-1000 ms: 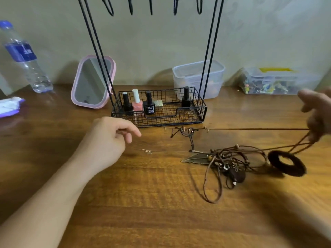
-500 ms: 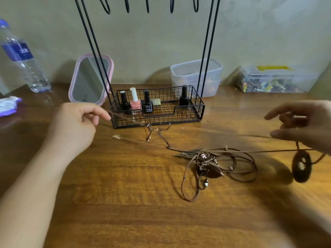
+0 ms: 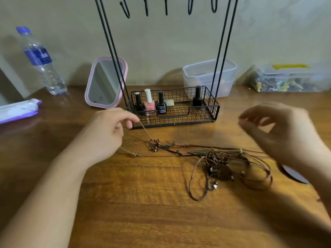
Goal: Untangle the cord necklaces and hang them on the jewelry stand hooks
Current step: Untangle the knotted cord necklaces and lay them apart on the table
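— Cords?
— Tangled cord necklaces [image 3: 222, 163] heaped on the wooden table [image 3: 143, 212], right of centre, just in front of the jewelry stand [image 3: 174, 111]. 1 thin strand pinched by the left hand [image 3: 107, 133], stretched across toward the heap.
— Right hand [image 3: 279, 133]?
— Blurred, raised over the heap, fingers loosely curled; cannot tell whether gripping anything.
— Room?
— Bare wood toward the near edge. 5 hooks [image 3: 166, 6] up top. Wire basket holding 4 nail polish bottles [image 3: 149, 102].
— Writing?
— Labels on polish and water bottle [image 3: 42, 61] too blurred to read.
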`<state>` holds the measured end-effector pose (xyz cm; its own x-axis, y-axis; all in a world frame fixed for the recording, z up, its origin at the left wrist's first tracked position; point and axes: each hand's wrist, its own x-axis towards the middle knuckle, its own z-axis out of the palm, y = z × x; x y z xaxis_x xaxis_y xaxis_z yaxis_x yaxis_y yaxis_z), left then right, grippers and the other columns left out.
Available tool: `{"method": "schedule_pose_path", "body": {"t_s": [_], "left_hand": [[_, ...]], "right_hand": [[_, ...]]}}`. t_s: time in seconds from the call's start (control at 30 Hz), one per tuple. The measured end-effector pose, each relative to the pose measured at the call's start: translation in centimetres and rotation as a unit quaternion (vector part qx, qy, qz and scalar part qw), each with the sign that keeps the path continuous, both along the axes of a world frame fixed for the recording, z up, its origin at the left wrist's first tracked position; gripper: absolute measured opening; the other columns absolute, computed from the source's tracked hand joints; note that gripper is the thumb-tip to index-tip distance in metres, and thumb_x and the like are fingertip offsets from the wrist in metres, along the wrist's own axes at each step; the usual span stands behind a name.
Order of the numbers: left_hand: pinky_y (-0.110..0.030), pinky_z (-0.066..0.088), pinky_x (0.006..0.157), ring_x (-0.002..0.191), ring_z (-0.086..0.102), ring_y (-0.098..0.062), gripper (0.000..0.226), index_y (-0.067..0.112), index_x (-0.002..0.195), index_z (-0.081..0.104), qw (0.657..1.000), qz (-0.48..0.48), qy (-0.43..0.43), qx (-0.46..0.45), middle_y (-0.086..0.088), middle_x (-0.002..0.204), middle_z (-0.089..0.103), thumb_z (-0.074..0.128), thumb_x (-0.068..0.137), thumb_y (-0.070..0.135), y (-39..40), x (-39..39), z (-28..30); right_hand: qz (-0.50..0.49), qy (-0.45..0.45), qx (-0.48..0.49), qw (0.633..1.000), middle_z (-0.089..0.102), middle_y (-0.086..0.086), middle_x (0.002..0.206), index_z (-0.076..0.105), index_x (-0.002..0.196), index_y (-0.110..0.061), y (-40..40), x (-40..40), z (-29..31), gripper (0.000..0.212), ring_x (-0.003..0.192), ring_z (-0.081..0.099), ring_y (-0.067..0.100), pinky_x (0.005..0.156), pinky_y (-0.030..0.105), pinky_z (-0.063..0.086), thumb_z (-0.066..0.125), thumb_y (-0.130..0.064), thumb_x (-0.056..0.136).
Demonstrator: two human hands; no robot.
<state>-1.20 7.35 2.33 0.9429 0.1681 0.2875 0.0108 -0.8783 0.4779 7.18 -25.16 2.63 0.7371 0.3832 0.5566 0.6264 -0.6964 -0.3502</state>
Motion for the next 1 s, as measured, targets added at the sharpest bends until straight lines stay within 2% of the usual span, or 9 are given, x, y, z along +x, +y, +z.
{"method": "schedule_pose_path", "body": {"t_s": [0.17,0.33,0.43,0.57,0.63,0.73,0.8,0.87,1.0], "left_hand": [[-0.010,0.037,0.060,0.073,0.055,0.002,0.060,0.031,0.098,0.069,0.996,-0.048,-0.073,-0.003,0.014,0.089,0.059,0.045,0.080,-0.021,-0.1,-0.2,0.5],[-0.009,0.035,0.060,0.073,0.055,0.006,0.056,0.025,0.098,0.073,0.992,-0.050,-0.112,0.012,0.015,0.087,0.060,0.048,0.078,-0.020,0.0,-0.4,0.5],[-0.014,0.042,0.062,0.078,0.057,0.000,0.051,0.027,0.097,0.073,0.994,-0.024,-0.103,0.020,0.015,0.087,0.062,0.050,0.082,-0.015,0.0,-0.6,0.8],[-0.021,0.042,0.060,0.077,0.056,-0.006,0.044,0.034,0.087,0.067,0.999,0.031,-0.014,0.023,0.015,0.087,0.060,0.049,0.085,-0.006,0.0,-0.7,0.9],[-0.025,0.047,0.068,0.083,0.057,-0.008,0.038,0.033,0.079,0.064,0.998,0.033,0.047,0.031,0.014,0.091,0.060,0.051,0.086,-0.001,0.3,-0.7,0.8],[-0.031,0.048,0.088,0.104,0.055,-0.007,0.023,0.032,0.074,0.062,0.998,-0.026,0.061,0.023,0.019,0.106,0.057,0.061,0.083,0.012,0.1,-0.6,0.6],[-0.031,0.041,0.100,0.119,0.049,0.000,0.013,0.034,0.087,0.063,0.993,-0.097,0.015,-0.064,0.021,0.121,0.056,0.065,0.080,0.023,-1.3,-0.7,0.6],[-0.030,0.041,0.102,0.122,0.051,0.000,0.028,0.035,0.107,0.060,0.974,-0.168,-0.002,-0.151,0.018,0.124,0.060,0.065,0.080,0.033,-3.1,-0.6,0.2],[-0.037,0.054,0.088,0.101,0.065,-0.004,0.023,0.033,0.113,0.063,0.972,-0.192,0.027,-0.128,0.013,0.104,0.071,0.063,0.091,0.039,-5.3,0.1,-1.4]], "right_hand": [[0.141,0.120,-0.101,0.977,0.063,-0.019,0.070,0.071,0.082,-0.034,8.0,-1.6,0.6,0.011,0.065,0.057,-0.003,0.060,0.018,0.043,0.061,-0.035,0.087],[0.105,0.096,-0.189,0.972,0.065,-0.014,0.081,0.067,0.089,-0.033,13.8,-0.7,-1.9,0.033,0.076,0.059,0.008,0.059,0.026,0.047,0.061,-0.063,0.079],[0.102,0.093,-0.220,0.966,0.066,-0.011,0.084,0.067,0.088,-0.030,14.2,-0.7,-2.1,0.018,0.083,0.061,0.016,0.062,0.028,0.046,0.063,-0.047,0.086],[0.134,0.159,-0.101,0.973,0.070,-0.011,0.076,0.075,0.083,-0.024,12.3,-0.7,-1.3,0.010,0.072,0.063,0.002,0.065,0.021,0.050,0.069,-0.032,0.086],[0.142,0.174,-0.024,0.974,0.069,-0.014,0.072,0.074,0.082,-0.027,11.2,-1.1,-0.9,0.008,0.070,0.061,-0.004,0.061,0.008,0.043,0.068,-0.029,0.087],[0.156,0.202,0.047,0.966,0.069,-0.019,0.073,0.071,0.081,-0.030,9.7,-1.7,-0.9,0.016,0.075,0.062,-0.004,0.062,0.009,0.043,0.059,-0.030,0.092],[0.180,0.225,0.087,0.954,0.069,-0.018,0.075,0.070,0.080,-0.027,9.2,-1.8,-1.0,0.021,0.072,0.062,0.000,0.063,0.015,0.045,0.055,-0.030,0.094],[0.199,0.237,0.119,0.943,0.067,-0.010,0.070,0.070,0.079,-0.023,8.9,-1.9,-1.3,0.023,0.066,0.059,0.003,0.063,0.020,0.044,0.056,-0.029,0.095],[0.230,0.271,0.174,0.918,0.062,-0.014,0.061,0.071,0.077,-0.018,9.0,-2.1,-1.4,0.024,0.058,0.052,0.000,0.058,0.013,0.039,0.056,-0.029,0.092]]}}
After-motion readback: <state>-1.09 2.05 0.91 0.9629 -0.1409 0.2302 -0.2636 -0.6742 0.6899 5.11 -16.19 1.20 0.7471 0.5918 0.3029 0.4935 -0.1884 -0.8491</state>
